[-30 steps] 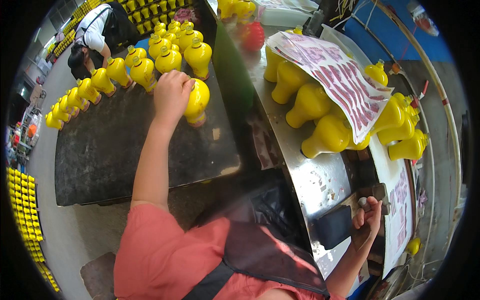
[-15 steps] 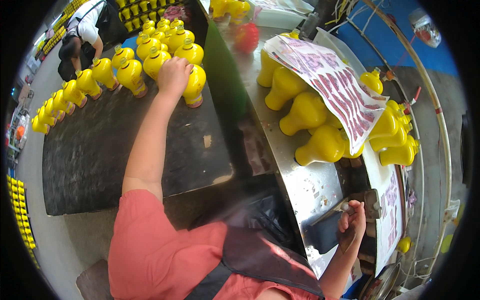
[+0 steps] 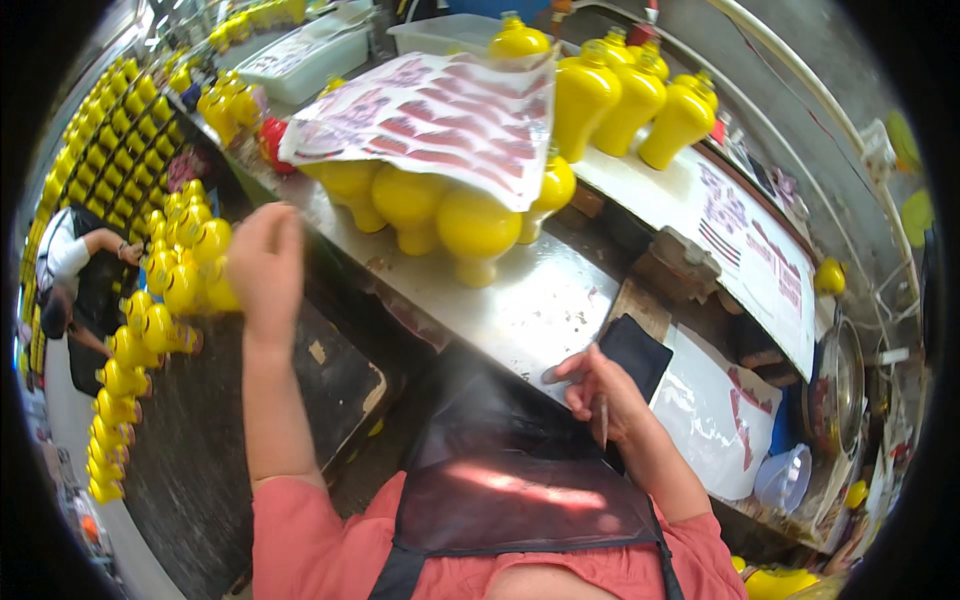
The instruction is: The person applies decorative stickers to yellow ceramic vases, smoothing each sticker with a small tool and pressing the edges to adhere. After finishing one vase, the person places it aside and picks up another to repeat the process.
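My left hand [image 3: 265, 265] is lifted above the dark side table [image 3: 200, 450], blurred, with loosely spread fingers and nothing in it. Just left of it stands a cluster of yellow bottles [image 3: 185, 285]. My right hand [image 3: 600, 395] rests at the near edge of the steel worktable [image 3: 520, 300], curled around a thin stick-like tool [image 3: 604, 425]. Several yellow bottles [image 3: 470, 225] lie on the steel top, partly covered by a sheet of red-printed labels [image 3: 430, 110].
More yellow bottles [image 3: 620, 95] stand upright at the back of the steel table. A black pad [image 3: 632, 350] and a white sheet [image 3: 720, 410] lie right of my right hand. Another person [image 3: 70, 265] works at far left. White tubs [image 3: 310, 65] sit at the back.
My left hand has let go of the yellow bottle it held on the dark table and has drawn back toward me. My right hand stays at the steel table's edge.
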`<control>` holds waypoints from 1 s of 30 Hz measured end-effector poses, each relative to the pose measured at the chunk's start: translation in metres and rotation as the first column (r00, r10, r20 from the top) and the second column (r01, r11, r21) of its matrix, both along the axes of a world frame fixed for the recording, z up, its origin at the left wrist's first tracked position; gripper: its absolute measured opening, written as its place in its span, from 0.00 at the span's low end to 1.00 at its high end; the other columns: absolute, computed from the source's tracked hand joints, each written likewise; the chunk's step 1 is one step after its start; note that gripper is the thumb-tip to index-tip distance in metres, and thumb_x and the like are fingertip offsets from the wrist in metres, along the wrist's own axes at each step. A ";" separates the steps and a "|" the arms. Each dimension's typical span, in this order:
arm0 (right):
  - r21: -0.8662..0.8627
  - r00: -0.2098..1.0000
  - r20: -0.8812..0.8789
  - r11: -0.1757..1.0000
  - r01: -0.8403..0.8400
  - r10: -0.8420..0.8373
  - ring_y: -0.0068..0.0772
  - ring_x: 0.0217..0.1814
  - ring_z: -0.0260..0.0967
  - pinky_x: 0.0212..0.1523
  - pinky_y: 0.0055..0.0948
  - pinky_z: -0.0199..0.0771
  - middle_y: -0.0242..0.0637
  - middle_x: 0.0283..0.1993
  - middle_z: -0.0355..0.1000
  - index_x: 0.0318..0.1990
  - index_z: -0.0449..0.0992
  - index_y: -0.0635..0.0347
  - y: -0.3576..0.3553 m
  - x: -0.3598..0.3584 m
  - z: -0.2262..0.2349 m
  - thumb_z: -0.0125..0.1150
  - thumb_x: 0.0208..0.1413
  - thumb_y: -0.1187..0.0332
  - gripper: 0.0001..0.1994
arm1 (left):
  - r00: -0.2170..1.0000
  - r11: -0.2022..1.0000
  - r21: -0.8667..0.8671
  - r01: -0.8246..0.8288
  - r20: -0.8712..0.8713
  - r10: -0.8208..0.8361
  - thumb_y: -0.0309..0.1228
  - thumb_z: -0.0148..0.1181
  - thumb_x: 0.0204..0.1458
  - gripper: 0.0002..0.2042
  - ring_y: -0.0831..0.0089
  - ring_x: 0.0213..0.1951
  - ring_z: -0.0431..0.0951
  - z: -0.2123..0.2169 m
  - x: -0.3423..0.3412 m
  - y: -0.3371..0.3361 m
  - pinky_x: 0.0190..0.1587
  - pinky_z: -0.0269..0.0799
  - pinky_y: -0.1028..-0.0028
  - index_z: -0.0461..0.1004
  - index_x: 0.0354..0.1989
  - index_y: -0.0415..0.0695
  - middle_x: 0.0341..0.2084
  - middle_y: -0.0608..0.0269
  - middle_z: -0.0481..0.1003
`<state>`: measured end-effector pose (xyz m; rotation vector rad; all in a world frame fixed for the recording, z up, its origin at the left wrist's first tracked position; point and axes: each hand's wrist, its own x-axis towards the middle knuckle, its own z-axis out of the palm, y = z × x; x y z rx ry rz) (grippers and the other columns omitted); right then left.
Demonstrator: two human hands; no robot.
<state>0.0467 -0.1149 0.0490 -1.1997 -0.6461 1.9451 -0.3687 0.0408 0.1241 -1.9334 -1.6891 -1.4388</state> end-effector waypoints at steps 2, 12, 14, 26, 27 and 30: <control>-0.027 0.999 0.012 0.999 -0.040 0.040 0.25 0.20 0.65 0.20 0.23 0.65 0.38 0.28 0.74 0.47 0.78 0.62 -0.007 0.001 -0.002 0.36 0.75 0.42 0.31 | 0.971 0.970 0.064 0.233 0.048 -0.236 0.27 0.67 0.55 0.05 0.59 0.45 0.84 0.012 0.069 0.000 0.51 0.77 0.64 0.82 0.38 0.40 0.40 0.56 0.84; 0.043 0.950 0.238 0.974 -0.221 0.205 0.24 0.23 0.69 0.25 0.23 0.71 0.39 0.41 0.76 0.48 0.77 0.64 -0.048 0.028 -0.001 0.37 0.75 0.43 0.31 | 0.851 0.852 0.002 0.524 -0.024 -0.524 0.36 0.68 0.55 0.25 0.60 0.49 0.83 0.073 0.298 0.142 0.53 0.78 0.64 0.74 0.62 0.45 0.49 0.53 0.82; 0.200 0.957 0.254 0.960 -0.194 0.140 0.21 0.22 0.67 0.25 0.22 0.68 0.35 0.34 0.75 0.48 0.78 0.63 -0.053 0.037 0.005 0.42 0.75 0.47 0.27 | 0.904 0.904 0.016 0.427 0.007 -0.427 0.39 0.68 0.54 0.28 0.59 0.51 0.82 0.080 0.323 0.180 0.55 0.76 0.61 0.73 0.64 0.46 0.51 0.52 0.81; 0.255 0.900 0.389 0.962 0.100 -0.196 0.13 0.29 0.69 0.33 0.18 0.71 0.29 0.38 0.77 0.45 0.81 0.62 -0.060 0.081 0.008 0.58 0.70 0.63 0.11 | 0.800 0.852 -0.168 0.497 -0.291 -0.524 0.35 0.68 0.51 0.13 0.61 0.39 0.84 0.110 0.348 0.166 0.46 0.78 0.65 0.84 0.46 0.50 0.37 0.58 0.84; 0.305 0.895 0.360 0.940 0.153 -0.263 0.14 0.33 0.70 0.36 0.19 0.72 0.29 0.39 0.78 0.45 0.81 0.62 -0.061 0.083 0.007 0.59 0.70 0.64 0.11 | 0.799 0.843 -0.189 0.503 -0.270 -0.537 0.34 0.68 0.51 0.13 0.61 0.38 0.84 0.117 0.349 0.153 0.45 0.78 0.66 0.83 0.46 0.50 0.36 0.58 0.84; 0.433 0.724 0.537 0.878 0.204 -0.433 0.14 0.35 0.71 0.38 0.20 0.73 0.28 0.36 0.79 0.46 0.81 0.63 -0.064 0.088 0.014 0.63 0.66 0.67 0.09 | 0.731 0.746 -0.208 0.633 -0.157 -0.664 0.33 0.71 0.53 0.12 0.66 0.33 0.81 0.144 0.346 0.117 0.40 0.76 0.70 0.80 0.45 0.47 0.31 0.61 0.81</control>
